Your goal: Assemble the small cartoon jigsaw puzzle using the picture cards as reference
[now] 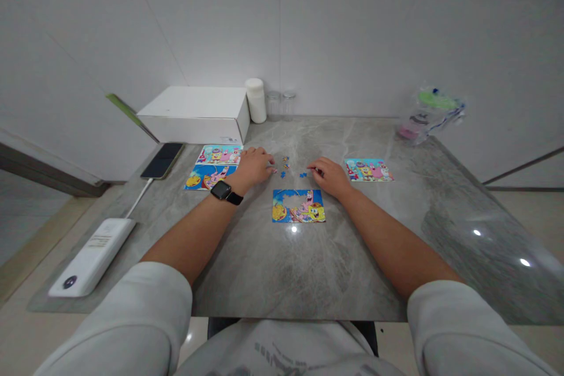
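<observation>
Pale sleeves [145, 305], lower corners; centre, left hand [255, 165] and right hand [330, 176] curled, contents unclear, puzzle pieces [303, 175] between, apparently for reach.

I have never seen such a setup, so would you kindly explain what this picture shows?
There is no machine here: a camera worn on the person's head looks forward and down at their own bare hands. The left hand and the right hand are at a grey table. Small loose puzzle pieces lie between them; nearer the person lies a puzzle with a gap in it. Cartoon pictures lie on both sides, with a phone and a white box at the left. Each hand seems to pinch something too small to make out.
</observation>
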Available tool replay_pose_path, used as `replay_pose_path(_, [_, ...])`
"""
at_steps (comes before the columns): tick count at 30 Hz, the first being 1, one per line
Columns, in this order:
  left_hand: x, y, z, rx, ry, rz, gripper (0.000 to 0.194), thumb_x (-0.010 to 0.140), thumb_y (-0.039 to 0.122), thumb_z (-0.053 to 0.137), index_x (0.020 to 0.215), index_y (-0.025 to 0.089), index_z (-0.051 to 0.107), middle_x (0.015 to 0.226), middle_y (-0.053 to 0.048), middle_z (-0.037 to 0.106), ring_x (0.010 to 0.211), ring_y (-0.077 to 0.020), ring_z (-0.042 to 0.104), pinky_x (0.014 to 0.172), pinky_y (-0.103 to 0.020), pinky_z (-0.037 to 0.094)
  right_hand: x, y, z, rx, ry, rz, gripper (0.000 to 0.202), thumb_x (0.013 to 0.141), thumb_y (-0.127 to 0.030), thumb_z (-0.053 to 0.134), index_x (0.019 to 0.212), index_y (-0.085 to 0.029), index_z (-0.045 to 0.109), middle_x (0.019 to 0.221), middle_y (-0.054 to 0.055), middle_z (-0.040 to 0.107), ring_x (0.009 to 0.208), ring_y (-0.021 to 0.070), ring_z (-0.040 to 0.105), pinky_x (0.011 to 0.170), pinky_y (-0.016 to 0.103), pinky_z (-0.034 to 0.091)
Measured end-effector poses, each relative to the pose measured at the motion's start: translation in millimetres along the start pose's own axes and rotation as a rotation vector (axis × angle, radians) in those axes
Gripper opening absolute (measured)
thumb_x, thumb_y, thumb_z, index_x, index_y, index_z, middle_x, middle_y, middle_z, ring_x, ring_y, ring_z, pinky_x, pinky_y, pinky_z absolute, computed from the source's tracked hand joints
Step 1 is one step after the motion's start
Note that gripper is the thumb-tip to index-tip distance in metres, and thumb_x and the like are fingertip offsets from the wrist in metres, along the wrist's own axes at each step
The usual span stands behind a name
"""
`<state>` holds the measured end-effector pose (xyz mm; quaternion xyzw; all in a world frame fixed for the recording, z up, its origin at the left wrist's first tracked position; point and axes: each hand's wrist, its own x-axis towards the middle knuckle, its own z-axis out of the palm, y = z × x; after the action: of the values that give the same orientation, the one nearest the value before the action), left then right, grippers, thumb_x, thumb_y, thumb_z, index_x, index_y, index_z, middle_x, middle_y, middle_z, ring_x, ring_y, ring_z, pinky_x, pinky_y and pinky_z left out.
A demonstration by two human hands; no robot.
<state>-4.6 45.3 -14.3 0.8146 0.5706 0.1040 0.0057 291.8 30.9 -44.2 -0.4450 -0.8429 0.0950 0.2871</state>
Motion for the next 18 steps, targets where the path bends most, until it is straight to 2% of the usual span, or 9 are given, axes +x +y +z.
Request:
replay_pose_path(4, [17,-9,4.8,-0.022,-0.119,0.045,0.023,0.087,0.047,0.074,0.102,0.031,0.083,0.117,-0.011,0.070,0.114,-0.0342,0.061,0.099,-0.045,0.045,-1,1,0,-0.002,0.009,-0.007,0.025,0.094,-0.014,0.056,0.107,-0.020,0.076,0.103,0.009,0.073,0.088,0.0219,0.065,0.087,0.034,0.050])
replay_pose_path(9, [27,-10,4.7,-0.003,-0.189,0.036,0.022,0.082,0.047,0.076,0.093,0.029,0.083,0.111,-0.010,0.072,0.108,-0.0310,0.064,0.092,-0.038,0.049,-1,5,2,-0.004,0.018,-0.019,0.025,0.096,-0.015,0.055,0.108,-0.021,0.076,0.105,0.009,0.073,0.088,0.0211,0.065,0.087,0.034,0.050])
replay_pose_path(15, [24,3,-2.6,0.006,-0.179,0.017,0.016,0.083,0.040,0.076,0.087,0.025,0.078,0.098,-0.009,0.076,0.095,-0.0292,0.068,0.085,-0.039,0.049,0,4,3,-0.001,0.014,-0.019,0.024,0.096,-0.017,0.055,0.106,-0.022,0.076,0.104,0.008,0.074,0.093,0.0218,0.066,0.088,0.034,0.051])
replay_pose_path(18, [17,15,-13.6,-0.166,-0.119,0.028,0.014,0.086,0.038,0.073,0.089,0.024,0.076,0.088,-0.005,0.077,0.082,-0.0232,0.067,0.077,-0.035,0.050,1,0,3,0.026,0.019,-0.015,0.025,0.095,-0.017,0.056,0.106,-0.021,0.077,0.104,0.008,0.074,0.091,0.0217,0.065,0.087,0.035,0.051])
